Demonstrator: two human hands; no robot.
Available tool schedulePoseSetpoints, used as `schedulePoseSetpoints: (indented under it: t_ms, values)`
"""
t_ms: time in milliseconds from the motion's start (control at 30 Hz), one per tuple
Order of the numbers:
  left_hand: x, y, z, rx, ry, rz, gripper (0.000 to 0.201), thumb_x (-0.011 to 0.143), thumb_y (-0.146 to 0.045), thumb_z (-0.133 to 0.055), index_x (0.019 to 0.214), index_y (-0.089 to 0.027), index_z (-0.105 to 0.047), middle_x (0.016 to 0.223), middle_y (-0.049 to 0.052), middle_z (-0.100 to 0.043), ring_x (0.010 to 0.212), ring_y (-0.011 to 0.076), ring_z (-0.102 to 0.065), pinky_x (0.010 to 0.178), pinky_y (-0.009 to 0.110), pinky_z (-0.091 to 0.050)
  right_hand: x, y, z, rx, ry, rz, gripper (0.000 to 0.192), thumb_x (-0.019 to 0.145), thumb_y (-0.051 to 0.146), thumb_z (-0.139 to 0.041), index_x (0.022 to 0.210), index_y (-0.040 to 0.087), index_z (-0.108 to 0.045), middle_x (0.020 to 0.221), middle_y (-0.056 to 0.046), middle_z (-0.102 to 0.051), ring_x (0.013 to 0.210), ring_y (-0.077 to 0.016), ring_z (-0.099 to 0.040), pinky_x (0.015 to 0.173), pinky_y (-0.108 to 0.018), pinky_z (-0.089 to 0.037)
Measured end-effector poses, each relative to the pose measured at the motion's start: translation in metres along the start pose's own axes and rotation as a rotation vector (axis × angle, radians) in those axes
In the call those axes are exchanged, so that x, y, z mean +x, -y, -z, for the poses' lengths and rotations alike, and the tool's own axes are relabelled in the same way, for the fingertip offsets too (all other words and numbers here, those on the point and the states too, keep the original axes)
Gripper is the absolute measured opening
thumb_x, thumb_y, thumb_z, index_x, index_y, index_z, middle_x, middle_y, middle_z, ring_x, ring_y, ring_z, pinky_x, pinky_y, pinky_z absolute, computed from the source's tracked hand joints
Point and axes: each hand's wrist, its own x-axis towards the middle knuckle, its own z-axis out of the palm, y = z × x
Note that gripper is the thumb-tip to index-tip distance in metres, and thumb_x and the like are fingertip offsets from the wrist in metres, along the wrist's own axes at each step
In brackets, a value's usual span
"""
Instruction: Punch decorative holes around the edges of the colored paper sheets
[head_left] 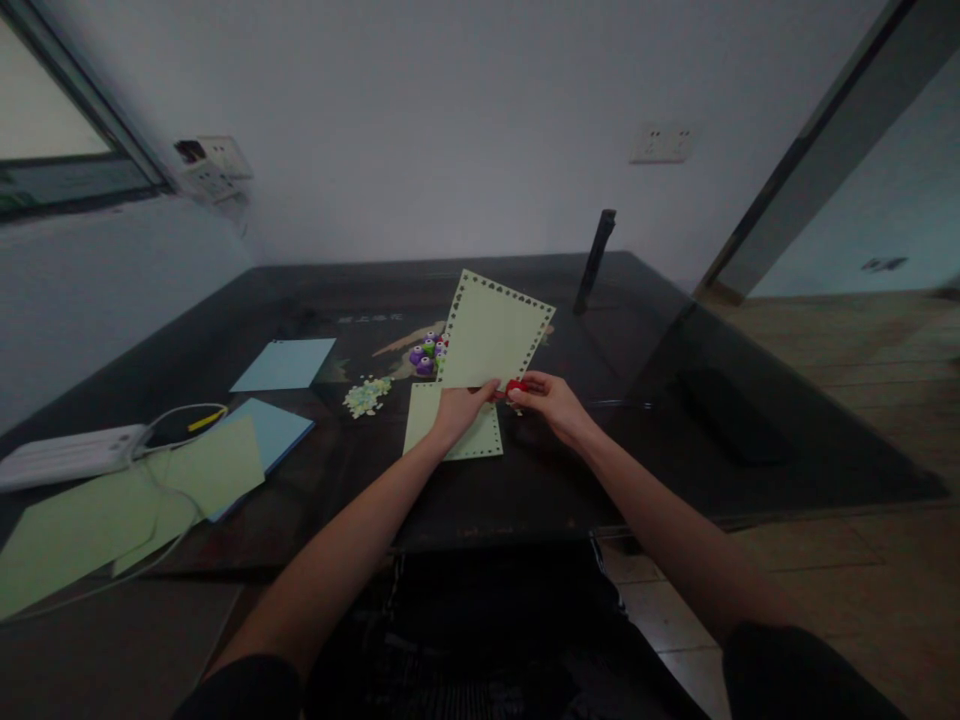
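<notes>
Above a dark table [525, 480], a green sheet [491, 332] is pinched upright by the left hand [459, 408] so its edge meets the red punch [515, 386] gripped in the right hand [551, 400].

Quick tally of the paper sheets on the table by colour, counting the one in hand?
Green sheets: 4, namely the punched sheet held by the left hand, one punched sheet lying under the hands, and two overlapping sheets at the near left.
Blue sheets: 2, one flat, one partly covered.
Total: 6
</notes>
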Motion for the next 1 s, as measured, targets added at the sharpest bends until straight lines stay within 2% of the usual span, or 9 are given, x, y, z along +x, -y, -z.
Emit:
schedulePoseSetpoints:
  t_ms: [200, 400, 667, 833, 1000]
  values:
    - [0.000, -0.002, 0.001, -0.026, -0.030, 0.002, 0.020, 0.079, -0.031, -0.059, 0.078, -0.014, -0.071, 0.078, 0.008, -0.074, 0.087, 0.0227, -0.068, 0.093, 0.032, -0.045, -0.001, 0.003, 0.001, -0.002, 0.008, -0.031, 0.030, 0.061, 0.031, -0.077, 0.085, 0.019, -0.065, 0.085, -0.004, -0.067, 0.075, -0.0153, -0.060, 0.075, -0.034, -0.048]
    - [0.000, -0.005, 0.006, -0.065, -0.056, 0.035, 0.020, 0.078, -0.032, -0.060, 0.072, -0.016, -0.070, 0.070, 0.006, -0.073, 0.085, 0.0226, -0.068, 0.093, 0.034, -0.046, -0.001, 0.008, 0.003, 0.033, 0.008, -0.073, 0.030, 0.063, 0.034, -0.076, 0.087, 0.020, -0.065, 0.087, -0.004, -0.067, 0.075, -0.0151, -0.062, 0.076, -0.034, -0.050]
    - [0.000, -0.010, 0.006, -0.122, -0.060, 0.064, 0.017, 0.079, -0.027, -0.060, 0.078, -0.014, -0.071, 0.073, 0.007, -0.074, 0.080, 0.0229, -0.069, 0.086, 0.033, -0.051, 0.000, 0.015, 0.013, 0.083, -0.028, -0.081, 0.028, 0.066, 0.038, -0.074, 0.086, 0.020, -0.066, 0.090, -0.005, -0.067, 0.075, -0.0148, -0.063, 0.075, -0.032, -0.051]
    - [-0.001, -0.012, 0.007, -0.091, -0.050, 0.079, 0.019, 0.079, -0.027, -0.061, 0.070, -0.013, -0.070, 0.072, 0.008, -0.073, 0.077, 0.0228, -0.069, 0.086, 0.033, -0.050, 0.003, 0.016, 0.019, 0.072, -0.049, -0.085, 0.026, 0.071, 0.042, -0.069, 0.084, 0.019, -0.066, 0.091, -0.006, -0.067, 0.073, -0.0146, -0.063, 0.071, -0.031, -0.052]
    - [-0.001, -0.014, 0.007, -0.076, -0.038, 0.118, 0.019, 0.079, -0.026, -0.060, 0.071, -0.014, -0.071, 0.073, 0.009, -0.073, 0.077, 0.0228, -0.070, 0.086, 0.034, -0.050, 0.004, 0.015, 0.021, 0.063, -0.050, -0.080, 0.031, 0.074, 0.048, -0.065, 0.080, 0.018, -0.067, 0.089, -0.007, -0.068, 0.073, -0.0152, -0.062, 0.069, -0.031, -0.051]
